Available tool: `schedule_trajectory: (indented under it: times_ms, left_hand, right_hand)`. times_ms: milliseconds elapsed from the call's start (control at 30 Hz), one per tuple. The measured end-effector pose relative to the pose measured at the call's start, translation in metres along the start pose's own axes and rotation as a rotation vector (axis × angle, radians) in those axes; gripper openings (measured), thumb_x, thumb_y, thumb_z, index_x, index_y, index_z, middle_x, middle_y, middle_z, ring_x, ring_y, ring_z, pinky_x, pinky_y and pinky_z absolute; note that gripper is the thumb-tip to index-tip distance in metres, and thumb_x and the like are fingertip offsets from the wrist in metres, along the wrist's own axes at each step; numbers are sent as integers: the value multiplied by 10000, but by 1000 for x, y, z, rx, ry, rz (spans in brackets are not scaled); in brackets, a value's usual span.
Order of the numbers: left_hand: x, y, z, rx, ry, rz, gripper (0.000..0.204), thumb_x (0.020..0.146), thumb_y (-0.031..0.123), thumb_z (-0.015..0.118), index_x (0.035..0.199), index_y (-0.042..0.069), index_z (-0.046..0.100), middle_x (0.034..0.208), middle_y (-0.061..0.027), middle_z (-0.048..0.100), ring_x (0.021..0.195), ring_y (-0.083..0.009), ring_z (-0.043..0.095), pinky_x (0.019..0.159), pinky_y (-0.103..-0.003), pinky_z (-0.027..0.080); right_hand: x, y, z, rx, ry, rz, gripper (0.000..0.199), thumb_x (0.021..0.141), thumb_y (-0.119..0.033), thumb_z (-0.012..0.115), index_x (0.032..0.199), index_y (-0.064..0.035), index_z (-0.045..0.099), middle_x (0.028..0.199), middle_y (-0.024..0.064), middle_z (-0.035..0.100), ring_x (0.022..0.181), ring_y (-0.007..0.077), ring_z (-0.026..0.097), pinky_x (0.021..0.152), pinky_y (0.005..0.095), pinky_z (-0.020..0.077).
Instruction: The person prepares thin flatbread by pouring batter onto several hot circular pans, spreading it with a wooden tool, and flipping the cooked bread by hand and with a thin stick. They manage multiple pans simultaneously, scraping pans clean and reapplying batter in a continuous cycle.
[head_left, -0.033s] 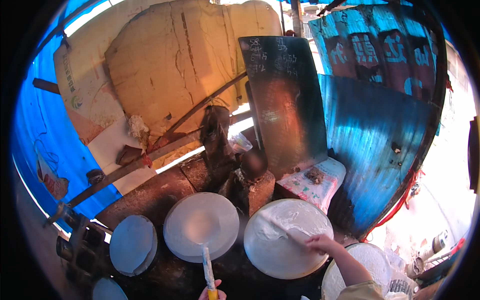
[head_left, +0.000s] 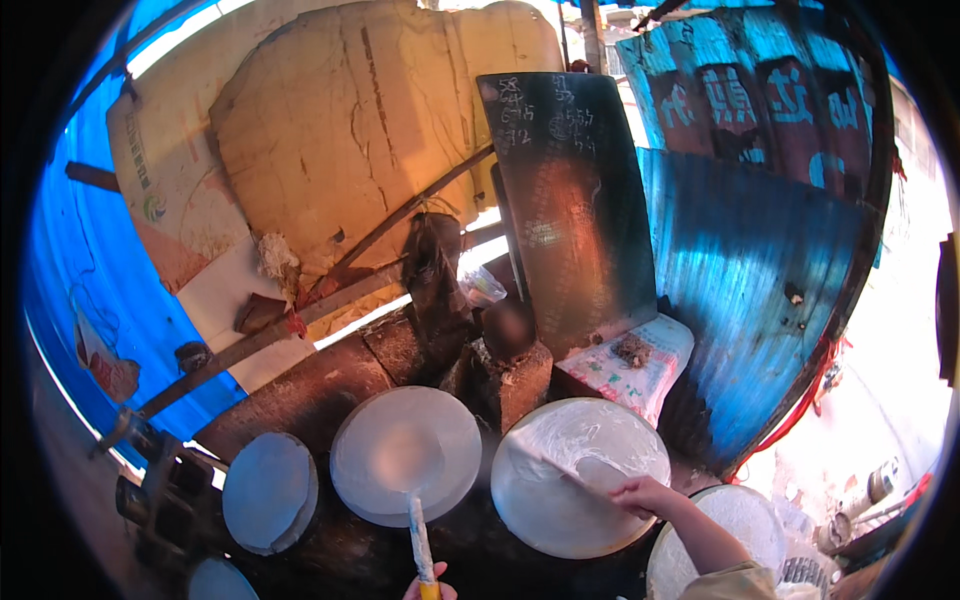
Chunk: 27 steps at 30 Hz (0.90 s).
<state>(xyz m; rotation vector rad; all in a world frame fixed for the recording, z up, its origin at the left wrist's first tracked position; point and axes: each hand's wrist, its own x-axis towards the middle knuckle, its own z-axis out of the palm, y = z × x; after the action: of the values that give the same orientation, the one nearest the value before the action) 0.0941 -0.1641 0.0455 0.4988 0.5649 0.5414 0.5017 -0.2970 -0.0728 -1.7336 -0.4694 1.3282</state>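
Observation:
My right hand is closed around the end of a thin pale batter spreader. The spreader lies across the white batter that coats much of a round griddle, right of centre. At the lower edge my left hand grips the yellow handle of a long, narrow spatula. White residue coats its blade, which points away from me, its tip at the near edge of a second round griddle. That griddle is pale grey with a tan patch in the middle.
Two more round plates, a grey one and a partly seen one, are at the left. A tub of white batter stands under my right forearm. Behind are a brick post, a dark upright board and blue corrugated sheeting.
The spreader has swung slightly toward me over the batter, and the batter's streaks have changed. My left hand and spatula stay almost in place.

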Motion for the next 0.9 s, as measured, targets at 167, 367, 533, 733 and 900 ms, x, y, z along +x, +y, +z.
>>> schedule_trajectory:
  times_ms: [167, 367, 533, 733, 900]
  left_hand:
    - [-23, 3, -16, 64, 24, 25, 556, 799, -89, 464, 1302, 129, 372, 760, -17, 442, 402, -48, 334, 333, -165, 291]
    - [2, 4, 4, 104, 19, -1, 563, 801, -84, 467, 1313, 120, 351, 775, -26, 432, 412, -47, 334, 340, -160, 293]
    - [-21, -2, -20, 59, 8, 21, 573, 797, -105, 457, 1314, 120, 349, 740, -24, 432, 413, -48, 340, 341, -163, 289]
    - [2, 1, 4, 86, -10, -14, 564, 811, -92, 451, 1320, 124, 342, 810, -25, 445, 431, -49, 342, 352, -166, 283]
    - [-12, -2, -12, 90, 21, 6, 555, 823, -88, 442, 1323, 134, 342, 803, -24, 444, 428, -50, 336, 352, -165, 283]
  right_hand:
    - [-14, 9, -51, -150, -165, 54, 235, 780, -143, 673, 993, -48, 650, 582, -20, 523, 420, 48, 414, 360, 189, 293]
    - [11, -9, -11, -77, -41, 40, 257, 759, -159, 687, 989, -57, 637, 612, -2, 537, 432, 56, 417, 367, 203, 293]
    - [-27, -2, -50, -121, -261, 197, 285, 770, -122, 683, 1034, -28, 633, 678, 15, 591, 467, 51, 469, 380, 193, 322]
    - [22, -25, -10, -26, 72, 2, 260, 742, -181, 707, 957, -43, 655, 583, -5, 545, 429, 50, 432, 366, 197, 308]
    - [-21, 4, -48, -147, -285, 196, 266, 762, -159, 701, 1004, -60, 654, 622, -9, 581, 449, 40, 468, 351, 189, 317]
